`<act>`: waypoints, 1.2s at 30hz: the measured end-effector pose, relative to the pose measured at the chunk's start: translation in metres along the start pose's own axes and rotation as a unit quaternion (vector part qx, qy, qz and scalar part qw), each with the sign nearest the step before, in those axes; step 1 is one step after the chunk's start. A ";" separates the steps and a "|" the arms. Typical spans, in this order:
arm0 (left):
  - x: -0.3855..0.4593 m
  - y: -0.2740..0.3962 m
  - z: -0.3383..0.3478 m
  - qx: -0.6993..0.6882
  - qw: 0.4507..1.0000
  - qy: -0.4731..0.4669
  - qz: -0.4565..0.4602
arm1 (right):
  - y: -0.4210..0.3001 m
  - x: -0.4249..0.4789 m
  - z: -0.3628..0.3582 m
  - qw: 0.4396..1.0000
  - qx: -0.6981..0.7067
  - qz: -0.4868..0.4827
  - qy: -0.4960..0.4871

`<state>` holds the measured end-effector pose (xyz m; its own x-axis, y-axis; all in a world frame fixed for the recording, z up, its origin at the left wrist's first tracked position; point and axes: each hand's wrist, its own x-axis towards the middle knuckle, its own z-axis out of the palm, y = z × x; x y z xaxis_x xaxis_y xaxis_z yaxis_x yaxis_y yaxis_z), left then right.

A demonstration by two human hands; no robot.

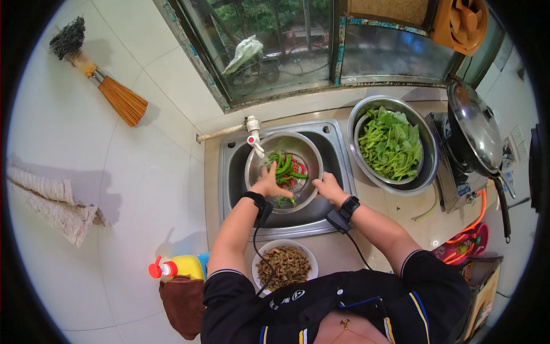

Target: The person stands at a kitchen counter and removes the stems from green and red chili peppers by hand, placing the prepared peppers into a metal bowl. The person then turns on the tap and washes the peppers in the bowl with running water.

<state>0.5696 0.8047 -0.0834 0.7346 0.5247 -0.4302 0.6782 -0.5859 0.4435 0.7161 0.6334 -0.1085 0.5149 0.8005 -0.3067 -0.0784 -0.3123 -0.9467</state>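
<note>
A round metal basin [316, 150] sits in the stainless steel sink [343, 172], below the tap [253, 129]. Green chili peppers [283, 163] and red chili peppers [299, 168] lie inside the basin. My left hand [270, 182] is over the basin's left part with its fingers spread, beside the green peppers; it looks slightly blurred. My right hand [328, 187] grips the basin's right rim between thumb and fingers. Both wrists wear black straps with devices and cables.
Leafy greens [391, 146] fill nested metal bowls right of the sink. Farther right, a lidded wok [477, 124] stands on a gas stove [455, 189]. A white plate of brown chopped food [283, 266] lies before the sink. A yellow pump bottle [187, 266] and brown cloth [182, 305] are at left.
</note>
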 end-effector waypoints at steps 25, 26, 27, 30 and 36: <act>-0.014 0.034 -0.007 0.090 0.994 0.033 -0.053 | -0.021 -0.018 0.011 0.995 0.071 0.025 -0.073; -0.012 0.038 -0.003 0.131 0.990 0.037 -0.047 | -0.024 -0.019 0.013 0.994 0.071 0.018 -0.075; -0.012 0.044 -0.006 0.119 0.990 0.053 -0.048 | -0.026 -0.021 0.014 0.995 0.071 0.010 -0.076; 0.001 0.039 -0.007 0.061 0.992 0.034 -0.104 | -0.024 -0.025 0.012 0.996 0.061 0.006 -0.062; 0.024 -0.016 0.000 -0.095 0.990 0.106 0.009 | -0.053 -0.041 0.006 0.996 0.019 0.060 -0.059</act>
<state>0.5763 0.8268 -0.1013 0.7209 0.6443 -0.2553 0.6411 -0.4799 0.5989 0.6943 0.6206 -0.0461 0.3963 0.8138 -0.4251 -0.1659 -0.3919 -0.9049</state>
